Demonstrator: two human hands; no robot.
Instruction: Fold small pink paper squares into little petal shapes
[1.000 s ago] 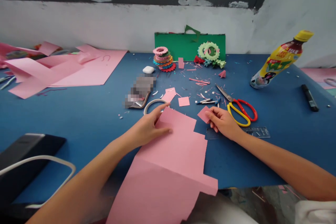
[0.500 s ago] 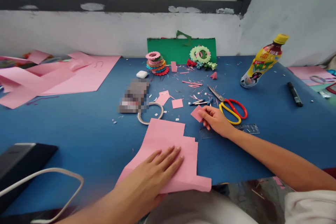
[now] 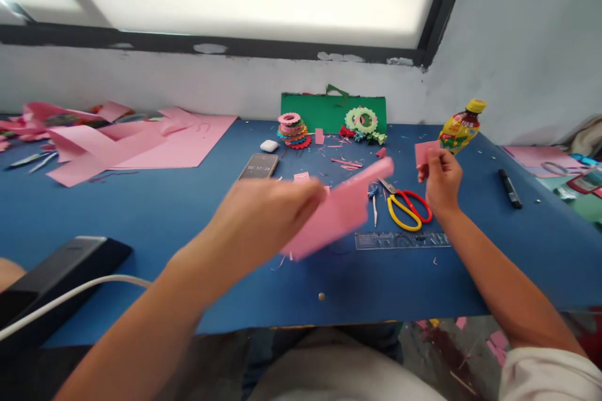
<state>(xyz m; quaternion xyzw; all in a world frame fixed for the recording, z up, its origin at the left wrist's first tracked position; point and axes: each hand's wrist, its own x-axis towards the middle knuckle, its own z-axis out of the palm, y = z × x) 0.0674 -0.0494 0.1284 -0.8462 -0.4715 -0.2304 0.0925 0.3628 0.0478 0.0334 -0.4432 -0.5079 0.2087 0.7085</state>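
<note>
Here's the blue table (image 3: 376, 285), spanning the scene, with broad pink papers (image 3: 181, 149) spread across its far left. Over the middle, lifted clear of the tabletop, tilts the cut pink sheet (image 3: 338, 216), blurred, its right end rising. On its left side is the left hand (image 3: 263, 213), fingers curled in and pinching the edge; blur hides exactly how the fingertips lie. Over to the right hand (image 3: 443, 182), raised above the right half of the table, thumb pressed against bent fingers. The yellow-capped drink bottle (image 3: 458, 133) stands behind it, partly covered. Nearer, the clear ruler (image 3: 376, 241) lies flat, and just beyond it the scissors (image 3: 399, 193) with one yellow and one red handle. Farther right, a black marker (image 3: 510, 188). And smallest, the pink paper square (image 3: 424, 153), gripped between the right thumb and fingers, held up just left of the bottle.
</note>
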